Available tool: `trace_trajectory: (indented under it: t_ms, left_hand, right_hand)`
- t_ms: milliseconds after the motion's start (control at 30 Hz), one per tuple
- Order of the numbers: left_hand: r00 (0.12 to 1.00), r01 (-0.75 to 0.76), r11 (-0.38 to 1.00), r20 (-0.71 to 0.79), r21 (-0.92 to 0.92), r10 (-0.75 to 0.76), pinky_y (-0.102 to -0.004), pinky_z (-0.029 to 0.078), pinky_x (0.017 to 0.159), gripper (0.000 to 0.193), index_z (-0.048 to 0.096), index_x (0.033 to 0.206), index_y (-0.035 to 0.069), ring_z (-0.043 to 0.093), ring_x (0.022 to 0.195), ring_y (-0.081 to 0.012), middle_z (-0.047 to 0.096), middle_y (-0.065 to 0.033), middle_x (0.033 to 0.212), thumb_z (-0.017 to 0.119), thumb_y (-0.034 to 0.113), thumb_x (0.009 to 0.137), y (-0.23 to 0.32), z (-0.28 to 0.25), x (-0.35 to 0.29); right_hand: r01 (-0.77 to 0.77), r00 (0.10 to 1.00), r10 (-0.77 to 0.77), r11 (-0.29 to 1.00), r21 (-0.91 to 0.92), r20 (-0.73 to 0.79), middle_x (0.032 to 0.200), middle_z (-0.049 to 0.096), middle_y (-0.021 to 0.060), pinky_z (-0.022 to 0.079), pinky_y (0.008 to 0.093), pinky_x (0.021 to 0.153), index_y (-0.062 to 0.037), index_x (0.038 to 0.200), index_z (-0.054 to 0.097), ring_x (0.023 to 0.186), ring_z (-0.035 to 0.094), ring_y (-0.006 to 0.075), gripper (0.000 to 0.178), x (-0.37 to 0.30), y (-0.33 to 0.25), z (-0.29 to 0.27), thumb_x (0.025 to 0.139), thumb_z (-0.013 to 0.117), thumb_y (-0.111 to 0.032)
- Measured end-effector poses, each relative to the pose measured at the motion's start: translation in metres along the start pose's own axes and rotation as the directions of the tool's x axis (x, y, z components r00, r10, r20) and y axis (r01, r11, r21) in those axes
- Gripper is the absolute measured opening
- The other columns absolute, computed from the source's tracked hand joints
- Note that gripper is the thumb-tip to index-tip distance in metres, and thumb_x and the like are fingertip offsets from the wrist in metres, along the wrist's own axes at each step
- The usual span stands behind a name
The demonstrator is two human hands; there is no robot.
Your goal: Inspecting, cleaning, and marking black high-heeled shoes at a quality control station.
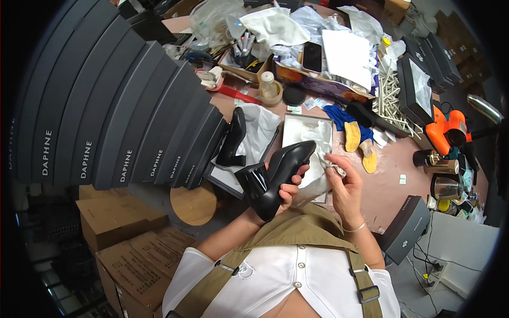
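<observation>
A black high-heeled shoe (287, 162) is tilted in front of my chest, its glossy block heel pointing left. My left hand (289, 194) wraps round it from below. To its right, my right hand (345, 186) pinches a crumpled piece of white tissue paper (315, 186), which hangs down beside the shoe. The matching black shoe (231, 139) lies on white tissue (259, 125) in a shoebox at the left. Behind my hands is an open grey-edged white box part (292, 126), partly covered by the tissue.
Tall stacked dark shoeboxes (114, 106) rise at the left, above brown cartons (121, 214). Yellow sponge pieces (352, 137), a blue cloth (344, 114), a jar (269, 87) and an orange heat gun (444, 129) lie across the pink table (389, 170). A closed shoebox (404, 229) sits at the right edge.
</observation>
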State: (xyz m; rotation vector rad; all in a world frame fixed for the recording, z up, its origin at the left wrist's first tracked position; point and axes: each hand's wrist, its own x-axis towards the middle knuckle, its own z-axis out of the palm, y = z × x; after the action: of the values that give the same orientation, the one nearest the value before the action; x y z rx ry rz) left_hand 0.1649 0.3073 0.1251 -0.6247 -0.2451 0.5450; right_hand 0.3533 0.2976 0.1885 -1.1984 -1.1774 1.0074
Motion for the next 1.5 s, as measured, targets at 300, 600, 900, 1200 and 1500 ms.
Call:
trace_trajectory:
  t_ms: [300, 600, 900, 1200, 1500]
  left_hand:
    - [0.971, 0.102, 0.987, 0.202, 0.123, -0.126, -0.0320, 0.054, 0.076, 0.084, 0.029, 0.145, -0.001, 0.057, 0.081, -0.0192, 0.054, -0.0140, 0.105, 0.068, 0.040, 0.083, 0.015, -0.017, -0.004]
    - [0.995, -0.015, 0.999, 0.098, -0.031, 0.018, -0.0356, 0.037, 0.106, 0.075, 0.037, 0.142, 0.004, 0.050, 0.115, -0.0234, 0.050, -0.0113, 0.133, 0.065, 0.040, 0.082, 0.005, -0.032, -0.015]
    - [0.991, -0.120, 0.982, 0.078, 0.143, 0.109, -0.0351, 0.032, 0.107, 0.065, 0.038, 0.141, 0.005, 0.046, 0.117, -0.0220, 0.051, -0.0097, 0.124, 0.059, 0.035, 0.087, 0.008, -0.058, -0.022]
    - [0.990, -0.142, 0.989, -0.011, 0.031, 0.142, -0.0391, 0.034, 0.106, 0.073, 0.031, 0.146, 0.006, 0.042, 0.126, -0.0217, 0.044, -0.0125, 0.139, 0.055, 0.040, 0.086, 0.003, -0.039, -0.029]
    - [0.984, -0.169, 0.962, -0.015, 0.212, 0.176, -0.0394, 0.035, 0.106, 0.074, 0.034, 0.144, 0.005, 0.043, 0.126, -0.0217, 0.046, -0.0124, 0.140, 0.056, 0.041, 0.083, 0.007, -0.042, -0.026]
  right_hand:
    - [0.442, 0.855, -0.312, 0.857, -0.266, 0.416, 0.092, 0.060, 0.0062, 0.045, 0.0320, 0.072, -0.0043, 0.107, 0.068, 0.085, 0.060, 0.0216, 0.038, -0.029, -0.011, 0.015, 0.070, 0.069, 0.006]
    - [0.775, 0.602, -0.510, 0.557, -0.298, 0.614, 0.092, 0.057, 0.0016, 0.036, 0.0376, 0.086, -0.0060, 0.106, 0.067, 0.091, 0.055, 0.0173, 0.036, -0.031, -0.015, 0.061, 0.072, 0.060, -0.014]
    - [0.748, 0.593, -0.396, 0.593, -0.297, 0.702, 0.093, 0.055, 0.0022, 0.033, 0.0391, 0.087, -0.0045, 0.114, 0.066, 0.092, 0.052, 0.0178, 0.043, -0.034, -0.015, 0.060, 0.073, 0.059, -0.015]
    - [0.754, 0.592, -0.377, 0.572, -0.324, 0.712, 0.091, 0.052, 0.0033, 0.034, 0.0396, 0.085, -0.0037, 0.121, 0.061, 0.087, 0.050, 0.0194, 0.056, -0.033, -0.011, 0.056, 0.067, 0.066, -0.015]
    - [0.726, 0.609, -0.412, 0.634, -0.267, 0.678, 0.086, 0.051, 0.0008, 0.033, 0.0364, 0.083, -0.0083, 0.120, 0.063, 0.083, 0.049, 0.0186, 0.049, -0.031, -0.012, 0.065, 0.071, 0.063, -0.015]
